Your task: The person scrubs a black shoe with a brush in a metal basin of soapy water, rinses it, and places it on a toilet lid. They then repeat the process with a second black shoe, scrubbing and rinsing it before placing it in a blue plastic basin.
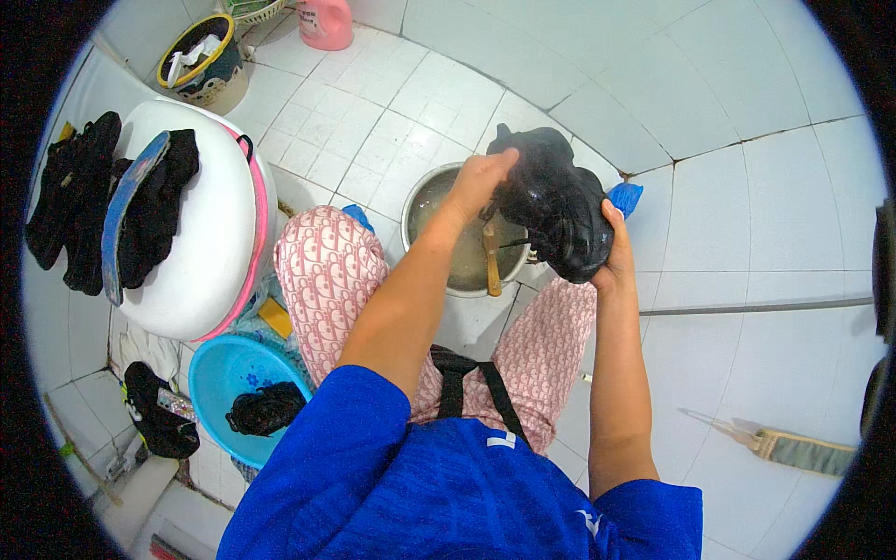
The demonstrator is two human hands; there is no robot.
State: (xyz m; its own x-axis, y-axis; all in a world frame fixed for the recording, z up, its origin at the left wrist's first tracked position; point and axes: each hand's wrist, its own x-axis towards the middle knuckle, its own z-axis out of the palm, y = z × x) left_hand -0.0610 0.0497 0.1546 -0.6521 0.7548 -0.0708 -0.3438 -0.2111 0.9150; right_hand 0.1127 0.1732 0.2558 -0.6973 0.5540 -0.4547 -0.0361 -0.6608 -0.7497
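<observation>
Both hands hold a wet black shoe (553,196), tilted above the right side of a round metal basin (414,210). My left hand (483,183) grips its upper left part, and my right hand (617,248) holds its lower right side, with fingers partly hidden behind it. Cloudy liquid fills the basin beneath. A brush with a wooden handle (494,269) leans over the basin's near rim. From the shoe a dark lace hangs towards the liquid.
Black shoes (77,196) and a blue strap-like piece (122,224) lie on a white lidded tub (210,231) at left. Below it are a blue plastic basin (210,402) with a black item and another black shoe (157,413). A bucket (217,84) and a pink jug (327,26) stand farther back.
</observation>
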